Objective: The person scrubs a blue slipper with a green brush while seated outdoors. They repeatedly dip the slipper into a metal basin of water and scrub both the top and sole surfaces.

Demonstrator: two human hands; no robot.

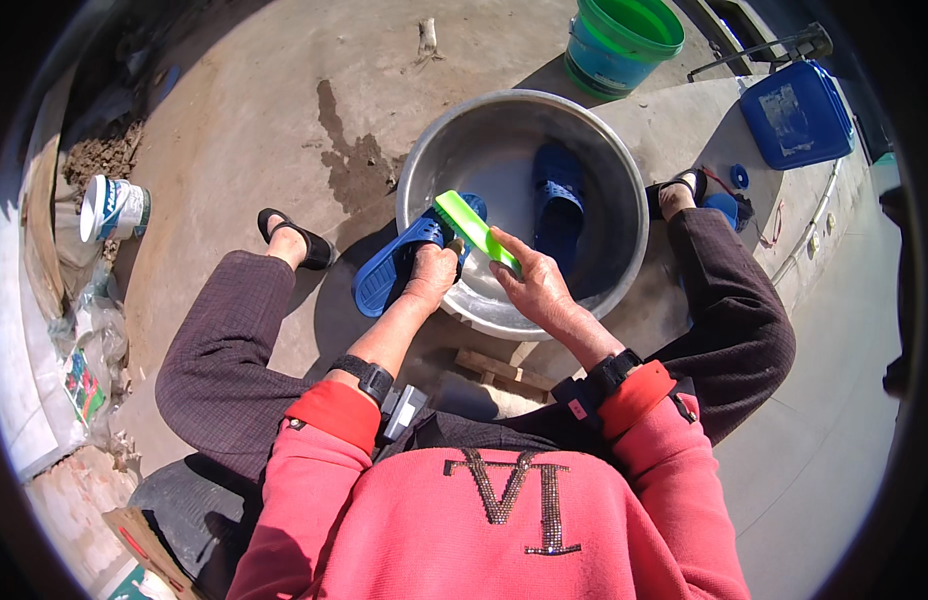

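Observation:
A blue plastic slipper [385,276] is in the grip of my left hand [434,271], held by its strap over the left rim of a round metal basin [614,161]. My right hand [535,279] grasps a bright green scrubbing brush [465,219] by its handle. The brush's bristles face the slipper's strap; whether they touch it I cannot tell. A second blue slipper [558,196] lies inside the basin on its right side. The slipper's strap is partly covered by my left hand and the brush.
Behind the basin stands a green and blue bucket [621,52]. A blue plastic container [798,116] sits at the upper right. To the left, a white tub [113,210] lies near plastic rubbish [96,330]. A small wooden piece [501,367] is below the basin.

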